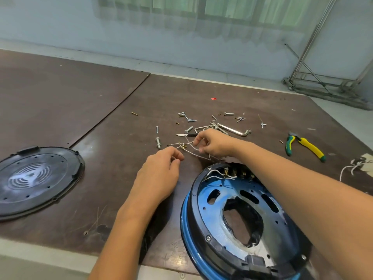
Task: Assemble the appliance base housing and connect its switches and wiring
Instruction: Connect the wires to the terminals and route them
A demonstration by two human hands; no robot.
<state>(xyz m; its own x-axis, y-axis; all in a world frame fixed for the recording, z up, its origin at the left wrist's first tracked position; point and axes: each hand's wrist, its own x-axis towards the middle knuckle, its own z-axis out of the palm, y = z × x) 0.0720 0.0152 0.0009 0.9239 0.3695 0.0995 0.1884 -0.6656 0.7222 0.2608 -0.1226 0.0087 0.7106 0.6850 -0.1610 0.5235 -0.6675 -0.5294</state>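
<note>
Thin white wire (194,154) is pinched between curled fingers of left hand (161,174) and right hand (214,143), over brown table (101,138), just beyond round blue-and-black base housing (212,221). Round black cover plate (36,178) is lying well left.

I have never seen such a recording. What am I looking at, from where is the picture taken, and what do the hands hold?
No machine here: a person works with bare hands, and one camera worn on the head looks down at them. The left hand and the right hand each pinch thin white wires over a brown table. Nearest lies the blue round housing, its inside facing up. A black round cover lies at the left. Beyond the hands are loose screws, hex keys and green-yellow pliers.
</note>
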